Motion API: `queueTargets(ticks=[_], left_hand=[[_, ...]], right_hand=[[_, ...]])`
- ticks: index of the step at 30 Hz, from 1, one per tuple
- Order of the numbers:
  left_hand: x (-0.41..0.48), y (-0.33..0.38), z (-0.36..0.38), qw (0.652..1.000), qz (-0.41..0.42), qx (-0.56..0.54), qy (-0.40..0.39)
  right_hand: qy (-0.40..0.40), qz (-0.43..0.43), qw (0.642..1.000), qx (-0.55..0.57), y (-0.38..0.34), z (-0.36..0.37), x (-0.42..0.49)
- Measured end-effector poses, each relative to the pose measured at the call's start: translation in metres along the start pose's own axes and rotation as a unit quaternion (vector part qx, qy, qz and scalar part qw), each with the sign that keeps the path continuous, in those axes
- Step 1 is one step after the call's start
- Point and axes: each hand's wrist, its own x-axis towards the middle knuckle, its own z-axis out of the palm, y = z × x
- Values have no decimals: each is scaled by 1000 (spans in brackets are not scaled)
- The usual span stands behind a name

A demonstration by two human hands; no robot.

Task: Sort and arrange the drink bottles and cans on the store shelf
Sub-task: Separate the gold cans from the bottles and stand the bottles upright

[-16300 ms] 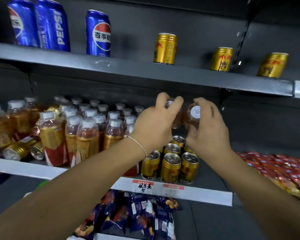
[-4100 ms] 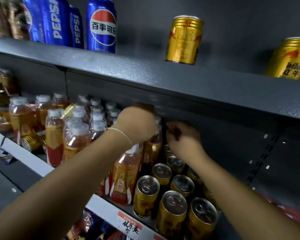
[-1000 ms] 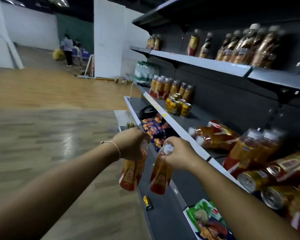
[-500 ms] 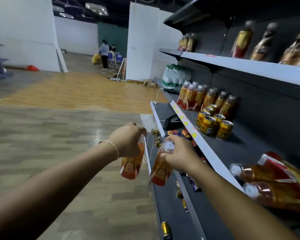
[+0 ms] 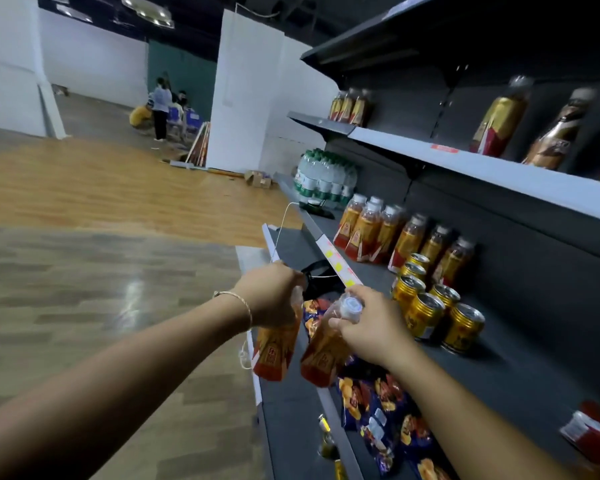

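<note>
Cans (image 5: 426, 315) nearer; left (image 5: 271, 299), right hand (image 5: 373, 329) round bottles (image 5: 274, 353)

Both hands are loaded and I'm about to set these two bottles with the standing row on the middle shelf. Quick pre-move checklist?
1. Left hand grip on the left bottle: ok, fingers curled round its top.
2. Right hand grip on the right bottle: ok, held at the neck.
3. Matching stock: ok, the standing bottle row has the same orange-and-red labels.
4. Clearance at the row's near end: not ok, the gold cans stand right beside it.
5. Bare shelf: ok, this side of the cans.
6. Caps tight: cannot tell.
</note>
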Motion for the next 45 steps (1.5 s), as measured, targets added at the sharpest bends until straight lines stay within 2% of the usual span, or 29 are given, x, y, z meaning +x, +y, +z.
queueTargets(ticks=[3, 5, 10, 17, 22, 34, 39, 45], left_hand=[[54, -22, 0, 999, 34, -26, 28], [87, -33, -1, 997, 54, -41, 46], [151, -43, 6, 982, 80, -111, 130], [231, -38, 26, 975, 121, -135, 124], [289, -29, 41, 972, 164, -131, 108], [388, -4, 80, 963, 231, -126, 54], [418, -6, 84, 950, 263, -158, 58], [444, -7, 100, 941, 272, -202, 9]], right_hand=[[30, 22, 999, 7, 1, -1, 40], [79, 23, 997, 12, 5, -3, 65], [164, 54, 985, 2, 21, -14, 118], [220, 94, 971, -11, 65, -29, 194], [218, 100, 970, -27, 106, -33, 253], [142, 145, 979, -17, 175, -30, 357], [153, 170, 973, 3, 186, -23, 376], [215, 194, 954, 75, 187, -16, 377]])
